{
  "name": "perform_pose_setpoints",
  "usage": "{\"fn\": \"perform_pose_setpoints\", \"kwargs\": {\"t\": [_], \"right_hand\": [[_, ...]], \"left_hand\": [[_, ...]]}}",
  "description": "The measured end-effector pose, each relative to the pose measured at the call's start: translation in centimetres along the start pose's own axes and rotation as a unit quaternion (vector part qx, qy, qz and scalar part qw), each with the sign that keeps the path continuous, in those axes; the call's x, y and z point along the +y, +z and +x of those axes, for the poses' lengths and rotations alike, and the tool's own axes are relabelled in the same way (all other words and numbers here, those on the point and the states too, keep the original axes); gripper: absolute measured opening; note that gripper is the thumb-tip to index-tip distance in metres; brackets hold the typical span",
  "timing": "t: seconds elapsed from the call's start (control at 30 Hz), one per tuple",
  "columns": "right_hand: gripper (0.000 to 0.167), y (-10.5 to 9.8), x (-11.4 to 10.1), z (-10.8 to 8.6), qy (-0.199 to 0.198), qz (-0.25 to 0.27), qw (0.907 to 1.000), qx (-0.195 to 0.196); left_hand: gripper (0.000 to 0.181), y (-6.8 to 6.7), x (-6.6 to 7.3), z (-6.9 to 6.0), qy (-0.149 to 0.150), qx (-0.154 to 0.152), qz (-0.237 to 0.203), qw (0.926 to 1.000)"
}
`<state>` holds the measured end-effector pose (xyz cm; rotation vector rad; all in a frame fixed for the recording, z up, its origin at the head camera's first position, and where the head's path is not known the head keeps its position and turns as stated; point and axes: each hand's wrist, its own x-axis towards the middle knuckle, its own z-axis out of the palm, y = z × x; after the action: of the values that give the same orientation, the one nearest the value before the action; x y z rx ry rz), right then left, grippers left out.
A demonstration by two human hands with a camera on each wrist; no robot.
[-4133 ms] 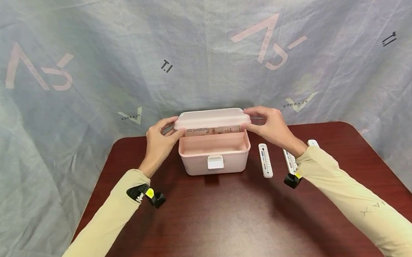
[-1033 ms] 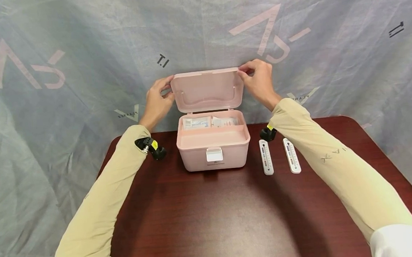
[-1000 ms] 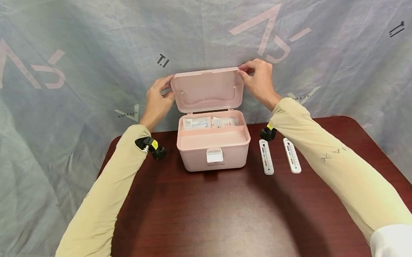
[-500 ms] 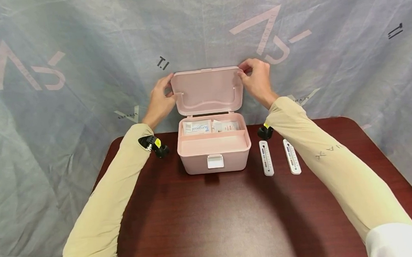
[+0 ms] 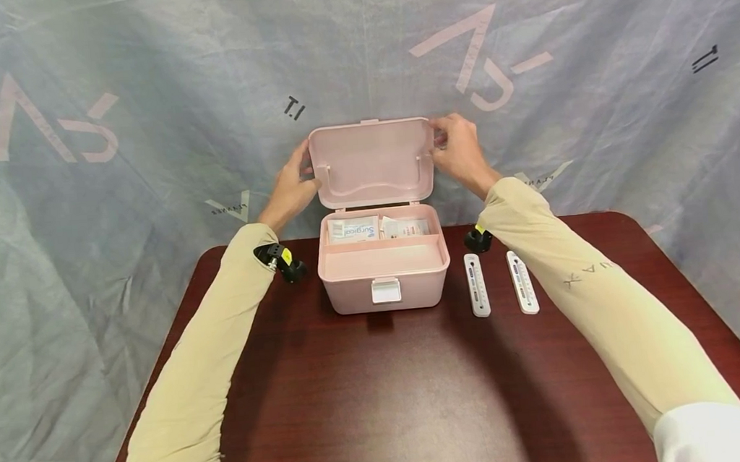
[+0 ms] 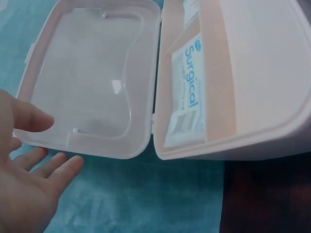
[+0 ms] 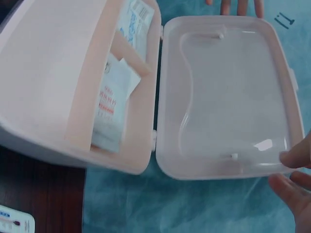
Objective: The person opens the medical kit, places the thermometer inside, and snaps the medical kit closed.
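Note:
A pink medicine box (image 5: 384, 288) stands at the table's back, its lid (image 5: 374, 162) raised upright on two hinges. My left hand (image 5: 293, 186) is at the lid's left edge, thumb over the inner face and fingers loosely spread along the outside. At the opposite edge, my right hand (image 5: 461, 150) holds the lid's side between thumb and fingers. Inside the box, the rear section is split in two. One part holds a packet marked "Surgical" (image 6: 187, 92); the other holds white packets with red print (image 7: 109, 107). The front compartment (image 5: 382, 261) shows a bare pink floor.
Two white thermometers, one nearer (image 5: 476, 285) and one farther right (image 5: 522, 282), lie right of the box. A grey printed cloth (image 5: 202, 92) hangs close behind the lid. The dark red table (image 5: 382, 389) extends toward me.
Both hands have swung the lid up and back from nearly closed, exposing the packets. In the last second it tilts slightly farther back, and the hands slide a little down its sides.

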<state>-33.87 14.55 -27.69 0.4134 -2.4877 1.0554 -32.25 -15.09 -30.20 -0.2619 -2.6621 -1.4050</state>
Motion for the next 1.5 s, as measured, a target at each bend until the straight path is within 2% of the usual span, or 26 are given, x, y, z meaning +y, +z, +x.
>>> {"fn": "perform_pose_setpoints", "kwargs": {"t": [0.17,0.3,0.53,0.73,0.97,1.1,1.27,1.47,1.5], "right_hand": [[0.062,-0.6,0.6,-0.1,0.011,0.015,0.9984,-0.053],[0.063,-1.0,1.0,-0.2,0.015,0.011,0.9958,-0.089],[0.057,-1.5,1.5,-0.2,0.015,-0.014,0.9916,-0.127],[0.052,-2.1,1.9,-0.8,0.019,-0.014,0.9922,-0.122],[0.049,-2.7,2.4,-1.9,0.030,0.002,0.9934,-0.111],[0.047,-3.1,2.7,-2.5,0.035,0.015,0.9942,-0.100],[0.047,-3.5,3.0,-3.6,0.054,0.029,0.9931,-0.099],[0.043,-3.6,3.3,-4.8,0.058,0.045,0.9940,-0.080],[0.043,-3.6,3.3,-4.9,0.056,0.045,0.9945,-0.076]], "left_hand": [[0.079,0.1,-0.4,0.0,-0.017,-0.023,-0.002,0.9996],[0.079,0.1,-0.4,0.0,-0.030,-0.036,0.004,0.9989],[0.071,0.0,-0.5,-0.4,-0.015,-0.023,-0.005,0.9996],[0.064,-0.3,-1.2,-1.6,-0.003,0.008,-0.022,0.9997],[0.055,-0.4,-2.2,-4.2,0.031,0.054,-0.033,0.9975],[0.052,-0.3,-2.5,-5.4,0.033,0.067,-0.036,0.9965],[0.050,-0.1,-2.9,-6.6,0.032,0.078,-0.061,0.9945],[0.049,-0.3,-3.3,-7.9,0.051,0.087,-0.081,0.9916],[0.049,-0.4,-3.0,-8.2,0.054,0.086,-0.084,0.9913]]}}
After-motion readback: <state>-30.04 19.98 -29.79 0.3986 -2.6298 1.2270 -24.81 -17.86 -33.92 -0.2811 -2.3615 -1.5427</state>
